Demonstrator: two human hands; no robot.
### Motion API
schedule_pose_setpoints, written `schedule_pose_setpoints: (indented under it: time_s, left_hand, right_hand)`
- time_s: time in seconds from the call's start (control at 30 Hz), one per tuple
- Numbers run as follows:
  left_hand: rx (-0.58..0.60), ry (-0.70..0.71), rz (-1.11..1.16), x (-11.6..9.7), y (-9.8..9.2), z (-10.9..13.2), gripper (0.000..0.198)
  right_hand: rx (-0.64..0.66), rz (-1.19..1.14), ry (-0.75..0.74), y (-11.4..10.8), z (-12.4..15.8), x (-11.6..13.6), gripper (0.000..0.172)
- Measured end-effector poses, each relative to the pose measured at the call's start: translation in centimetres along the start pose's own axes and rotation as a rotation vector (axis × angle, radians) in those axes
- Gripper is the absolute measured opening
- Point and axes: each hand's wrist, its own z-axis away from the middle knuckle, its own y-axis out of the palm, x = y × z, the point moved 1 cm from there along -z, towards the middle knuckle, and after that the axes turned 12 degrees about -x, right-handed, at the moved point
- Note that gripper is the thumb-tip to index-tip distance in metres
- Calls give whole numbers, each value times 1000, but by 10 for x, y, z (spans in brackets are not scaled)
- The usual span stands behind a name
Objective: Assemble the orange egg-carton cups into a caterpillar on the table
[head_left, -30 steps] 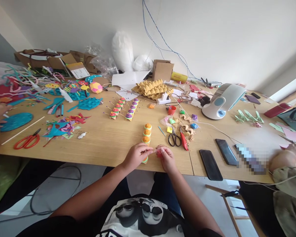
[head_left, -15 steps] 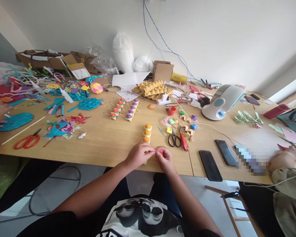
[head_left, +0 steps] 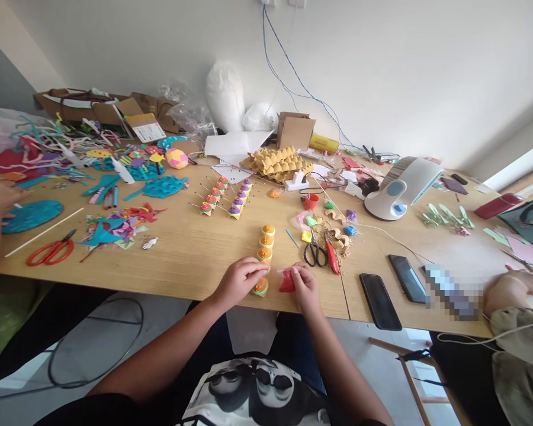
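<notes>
My right hand (head_left: pixel 306 287) pinches the edge of a small clear bag with red clay (head_left: pixel 286 281) in it, held just above the table's front. My left hand (head_left: pixel 242 279) has its fingertips pressed together over an egg-carton strip (head_left: pixel 265 241) topped with orange and green clay. Whatever lies between those fingertips is too small or hidden to make out. The strip runs away from me, and my fingers partly cover its near half. The nearest orange bump (head_left: pixel 260 287) shows below them.
Two finished-looking egg-carton caterpillars (head_left: pixel 214 196) with pins stand farther back. Black scissors (head_left: pixel 315 253), a red-handled cutter (head_left: pixel 331 255) and clay lumps lie to the right, beside phones (head_left: pixel 381 300). Red scissors (head_left: pixel 51 251) and paper scraps (head_left: pixel 115 228) lie left. Other people's hands (head_left: pixel 510 293) work at both sides.
My hands have moved apart from touching. The left has shifted left onto the strip, while the right keeps the bag, which now hangs in plainer view.
</notes>
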Motion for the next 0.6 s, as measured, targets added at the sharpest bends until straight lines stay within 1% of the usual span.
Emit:
schedule_pose_setpoints:
  time_s: [0.1, 0.13, 0.2, 0.23, 0.27, 0.37, 0.4, 0.43, 0.5, 0.53, 0.57, 0.6]
  left_hand:
    - [-89, -144, 15, 17, -17, 7, 21]
    - [-112, -191, 18, 23, -21, 10, 21]
    - [-155, -277, 34, 33, -25, 15, 23]
    - [-162, -312, 45, 36, -25, 17, 26]
    - [-163, -332, 53, 37, -23, 18, 27]
    - [-116, -339, 103, 32, -16, 19, 28]
    - [-102, -337, 136, 27, -14, 19, 28]
    - [-89, -331, 163, 22, -12, 18, 27]
    - [-57, -310, 228, 10, -9, 16, 26]
    - [-35, -303, 262, 4, -8, 16, 25]
    - [-11, -291, 286, -3, -7, 15, 24]
    - [17, -276, 298, -8, -7, 15, 24]
  right_hand:
    - [48, 134, 27, -9, -14, -4, 29]
    - [39, 182, 45, -12, -18, -7, 28]
    - [53, 298, 82, -16, -25, -12, 33]
    - [59, 367, 58, -18, -28, -13, 35]
    - [53, 438, 2, -19, -29, -13, 36]
    - [-28, 577, -268, -18, -28, 1, 34]
    - [-24, 560, -325, -16, -26, 8, 31]
    - [29, 505, -361, -12, -22, 17, 29]
    - [196, 331, -386, -1, -12, 34, 29]
    - [283, 245, -390, 5, -6, 43, 34]
    - [353, 167, -390, 11, -1, 50, 38]
    - [390, 103, -376, 17, 3, 56, 39]
